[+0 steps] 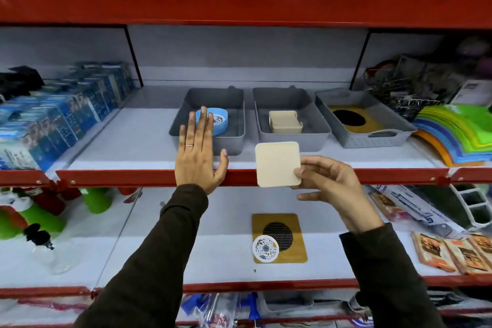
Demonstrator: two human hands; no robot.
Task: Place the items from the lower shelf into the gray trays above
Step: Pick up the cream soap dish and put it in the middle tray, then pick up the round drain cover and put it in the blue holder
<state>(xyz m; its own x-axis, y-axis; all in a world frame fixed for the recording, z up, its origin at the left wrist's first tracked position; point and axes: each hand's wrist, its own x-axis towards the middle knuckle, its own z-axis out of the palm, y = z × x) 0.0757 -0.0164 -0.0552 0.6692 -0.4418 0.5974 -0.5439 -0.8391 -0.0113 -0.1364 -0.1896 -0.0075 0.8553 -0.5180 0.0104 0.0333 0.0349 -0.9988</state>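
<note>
A right hand (pixel 330 186) pinches 1 cream coaster (pixel 277 164) before 3 gray trays (pixel 183 138). The left hand (pixel 198 157) is spread flat, empty. 2 items, a mat (pixel 298 253) and a disc (pixel 265 248), sit below.

We see two bare hands reaching out of long sleeves. The left hand (pixel 198 153) carries a thin, pale metal ring (pixel 189 145) on one of its fingers; it is a plain narrow band with no stone that we can make out. The right hand (pixel 328 185) wears no jewellery that we can see. Both forearms are covered by dark brown fabric sleeves (pixel 149 255) of a soft, matte cloth, each ending in a plain cuff at the wrist, without buttons or markings visible.
</note>
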